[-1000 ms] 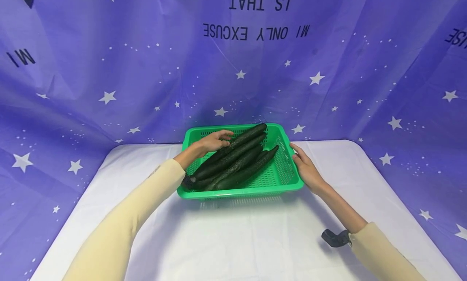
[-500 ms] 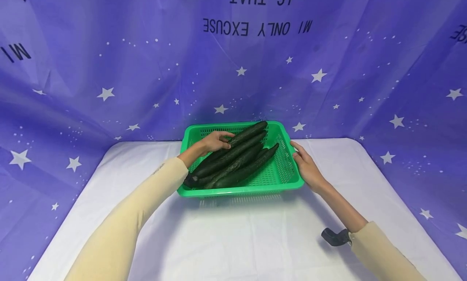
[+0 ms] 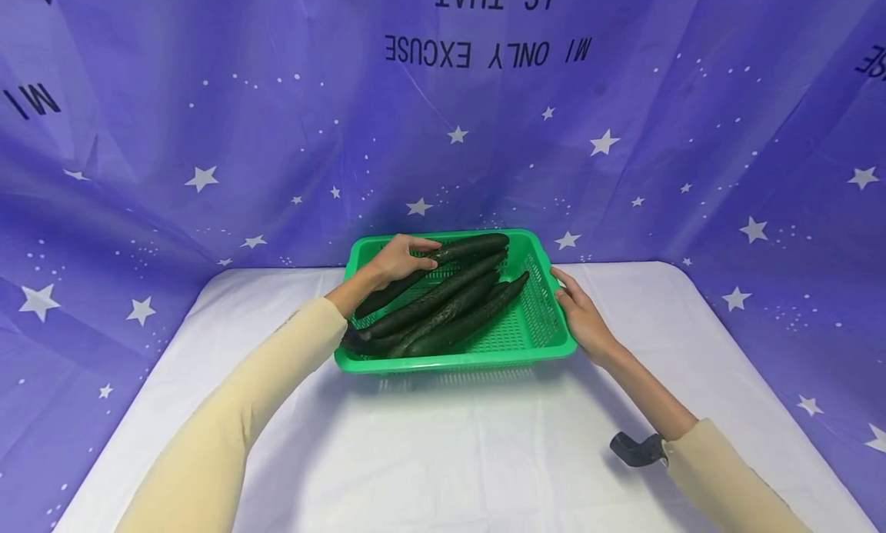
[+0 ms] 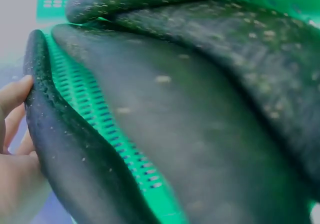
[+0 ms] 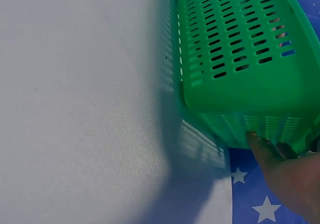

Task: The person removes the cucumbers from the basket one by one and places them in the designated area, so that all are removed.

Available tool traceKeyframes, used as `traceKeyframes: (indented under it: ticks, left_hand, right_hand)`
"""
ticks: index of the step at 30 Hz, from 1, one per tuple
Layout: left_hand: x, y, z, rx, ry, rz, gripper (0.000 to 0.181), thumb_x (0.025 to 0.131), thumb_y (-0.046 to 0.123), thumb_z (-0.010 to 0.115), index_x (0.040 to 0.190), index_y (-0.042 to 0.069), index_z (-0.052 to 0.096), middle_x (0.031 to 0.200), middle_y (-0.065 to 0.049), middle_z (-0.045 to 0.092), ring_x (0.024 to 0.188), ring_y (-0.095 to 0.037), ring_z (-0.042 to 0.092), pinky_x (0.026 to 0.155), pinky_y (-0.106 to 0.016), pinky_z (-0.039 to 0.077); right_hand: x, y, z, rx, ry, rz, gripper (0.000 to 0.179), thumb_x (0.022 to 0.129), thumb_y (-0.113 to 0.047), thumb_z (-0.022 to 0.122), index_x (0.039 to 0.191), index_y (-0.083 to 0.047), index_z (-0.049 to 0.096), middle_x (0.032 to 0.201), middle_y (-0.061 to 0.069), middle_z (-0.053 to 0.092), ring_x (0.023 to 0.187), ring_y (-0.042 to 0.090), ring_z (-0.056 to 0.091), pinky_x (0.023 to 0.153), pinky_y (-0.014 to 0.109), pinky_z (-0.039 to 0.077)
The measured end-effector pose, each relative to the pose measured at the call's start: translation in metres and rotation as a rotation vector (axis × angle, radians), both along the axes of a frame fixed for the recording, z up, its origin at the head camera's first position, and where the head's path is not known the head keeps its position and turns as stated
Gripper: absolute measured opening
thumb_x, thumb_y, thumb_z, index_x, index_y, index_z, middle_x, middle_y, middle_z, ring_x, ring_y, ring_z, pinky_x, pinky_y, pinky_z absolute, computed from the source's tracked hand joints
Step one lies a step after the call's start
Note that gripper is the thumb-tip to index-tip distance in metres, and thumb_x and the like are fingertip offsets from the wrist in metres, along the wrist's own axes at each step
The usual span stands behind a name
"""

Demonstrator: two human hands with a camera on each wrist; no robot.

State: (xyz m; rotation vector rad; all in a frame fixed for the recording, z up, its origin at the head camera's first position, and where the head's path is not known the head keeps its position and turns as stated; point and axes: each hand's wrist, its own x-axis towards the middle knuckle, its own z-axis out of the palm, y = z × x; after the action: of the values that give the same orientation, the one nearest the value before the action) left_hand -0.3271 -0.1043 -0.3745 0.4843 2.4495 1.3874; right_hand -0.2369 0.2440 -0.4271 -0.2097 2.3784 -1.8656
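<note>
A green slotted plastic basket [image 3: 457,363] holds several dark green cucumbers lying slantwise. My left hand [image 3: 399,258] reaches inside and grips the far cucumber [image 3: 477,245], thumb on the near side. In the left wrist view, the thumb and fingers of that hand [image 4: 20,179] are around the held cucumber [image 4: 75,144], with a gap between it and the neighbouring cucumber [image 4: 165,99]. My right hand [image 3: 583,321] holds the basket's right end, thumb near the rim. The right wrist view has this hand [image 5: 292,181] against the outer end wall of the basket [image 5: 250,91].
A white cloth [image 3: 443,448] covers the table under the basket. Behind and at both sides hangs a purple curtain [image 3: 388,148] with stars and lettering. A black wrist mount [image 3: 637,449] sticks out from the right sleeve.
My left hand has gripped the far cucumber and shifted it toward the back wall of the basket, so a gap now separates it from the others. The right hand and basket have stayed put.
</note>
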Motion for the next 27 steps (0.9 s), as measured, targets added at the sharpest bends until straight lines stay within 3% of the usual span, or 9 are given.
traceKeyframes:
  ticks: [5, 10, 17, 22, 27]
  left_hand:
    - [0.003, -0.004, 0.015, 0.036, 0.033, 0.005, 0.045, 0.098, 0.011, 0.066, 0.142, 0.008, 0.057, 0.147, -0.012, 0.05, 0.138, -0.028, 0.04, 0.108, -0.048, 0.04]
    - [0.011, -0.017, 0.03, 0.098, 0.042, 0.056, 0.045, 0.099, 0.01, 0.065, 0.142, 0.006, 0.056, 0.147, -0.012, 0.049, 0.137, -0.03, 0.041, 0.109, -0.049, 0.037]
    - [0.034, -0.051, 0.045, 0.133, 0.017, 0.16, 0.05, 0.098, 0.013, 0.066, 0.146, 0.01, 0.053, 0.148, -0.015, 0.046, 0.137, -0.031, 0.041, 0.108, -0.051, 0.038]
    - [0.058, -0.081, 0.045, 0.156, -0.024, 0.227, 0.053, 0.099, 0.014, 0.064, 0.15, 0.013, 0.049, 0.151, -0.018, 0.042, 0.132, -0.034, 0.047, 0.094, -0.04, 0.051]
    - [0.083, -0.113, 0.033, 0.209, -0.071, 0.291, 0.056, 0.1, 0.015, 0.063, 0.152, 0.012, 0.044, 0.153, -0.021, 0.038, 0.124, -0.033, 0.052, 0.08, -0.026, 0.055]
  right_hand:
    - [0.0, 0.0, -0.001, -0.011, -0.01, 0.01, 0.053, 0.112, -0.023, 0.027, 0.162, -0.016, 0.014, 0.15, 0.024, 0.036, 0.12, 0.032, 0.049, 0.088, 0.025, 0.047]
    - [0.001, 0.0, -0.001, -0.022, -0.012, 0.021, 0.053, 0.112, -0.025, 0.027, 0.162, -0.017, 0.013, 0.152, 0.024, 0.033, 0.124, 0.036, 0.047, 0.089, 0.025, 0.046]
    - [0.001, 0.001, 0.0, -0.047, -0.021, 0.028, 0.053, 0.112, -0.026, 0.027, 0.162, -0.019, 0.011, 0.15, 0.024, 0.034, 0.115, 0.029, 0.051, 0.085, 0.026, 0.05]
    - [0.0, 0.002, -0.002, -0.035, -0.024, 0.028, 0.054, 0.112, -0.028, 0.026, 0.163, -0.019, 0.011, 0.152, 0.022, 0.03, 0.116, 0.03, 0.05, 0.085, 0.026, 0.049]
    - [0.001, 0.002, -0.002, -0.037, -0.032, 0.029, 0.054, 0.112, -0.028, 0.026, 0.163, -0.019, 0.01, 0.152, 0.024, 0.03, 0.113, 0.027, 0.051, 0.085, 0.026, 0.05]
